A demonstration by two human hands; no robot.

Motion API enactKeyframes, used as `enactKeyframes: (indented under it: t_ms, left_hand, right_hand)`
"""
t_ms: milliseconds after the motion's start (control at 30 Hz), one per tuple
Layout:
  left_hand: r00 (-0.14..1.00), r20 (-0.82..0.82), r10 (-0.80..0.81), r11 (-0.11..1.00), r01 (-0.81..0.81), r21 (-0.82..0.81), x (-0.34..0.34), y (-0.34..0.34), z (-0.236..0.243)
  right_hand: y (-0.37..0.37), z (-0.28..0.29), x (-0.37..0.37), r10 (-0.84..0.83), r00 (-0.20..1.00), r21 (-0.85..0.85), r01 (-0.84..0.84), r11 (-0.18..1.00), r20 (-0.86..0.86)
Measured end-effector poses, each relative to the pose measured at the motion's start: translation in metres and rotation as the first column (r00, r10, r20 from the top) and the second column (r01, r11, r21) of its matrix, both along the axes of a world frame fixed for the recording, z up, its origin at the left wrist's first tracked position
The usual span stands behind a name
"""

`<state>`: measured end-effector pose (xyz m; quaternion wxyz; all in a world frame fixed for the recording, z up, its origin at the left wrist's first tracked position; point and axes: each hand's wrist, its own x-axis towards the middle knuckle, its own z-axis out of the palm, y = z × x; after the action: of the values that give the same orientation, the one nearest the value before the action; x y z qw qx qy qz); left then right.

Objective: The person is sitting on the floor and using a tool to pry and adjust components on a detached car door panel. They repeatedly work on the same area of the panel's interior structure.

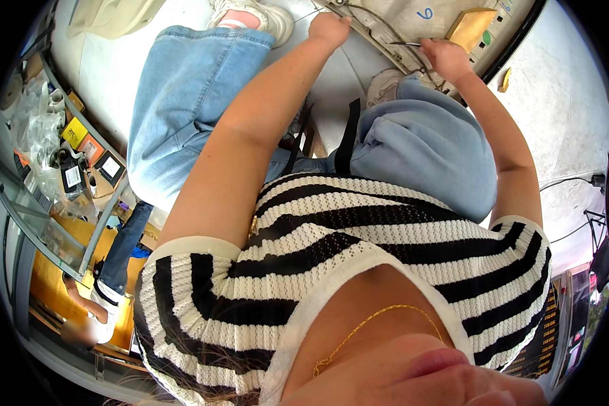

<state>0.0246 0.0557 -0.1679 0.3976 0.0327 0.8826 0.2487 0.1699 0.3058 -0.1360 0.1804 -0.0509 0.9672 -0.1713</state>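
Observation:
A beige panel (413, 17) with a dark rim and a blue handwritten mark lies at the top, beyond my knees. Dark wires (377, 27) run along its near-left side. My right hand (446, 59) is closed over the panel on a thin pointed metal tool (406, 44), whose tip points left toward the wires. At the panel's left edge, my left hand (329, 30) is closed with its fingertips together; whatever it pinches is too small to make out. A flat yellow-tan block (470, 28) rests on the panel just beyond my right hand.
A small yellow piece (505, 80) lies on the pale floor (555, 122) to the right. Black cable (568, 181) trails farther right. At the left stands a glass-sided case (54, 233) with boxes and plastic bags; another person (105, 308) is beyond it.

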Motion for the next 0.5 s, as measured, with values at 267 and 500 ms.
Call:
enactKeyframes:
  t_ms: [267, 500]
  left_hand:
    - [0.998, -0.043, 0.043, 0.999, -0.041, 0.032, 0.002, -0.001, -0.001]
    - [0.999, 0.035, 0.036, 0.999, -0.035, -0.017, 0.002, 0.001, 0.003]
  right_hand:
    - [0.003, -0.002, 0.002, -0.011, 1.000, -0.055, 0.010, 0.998, -0.017]
    - [-0.003, -0.004, 0.000, 0.004, 0.999, -0.019, -0.005, 1.000, -0.045]
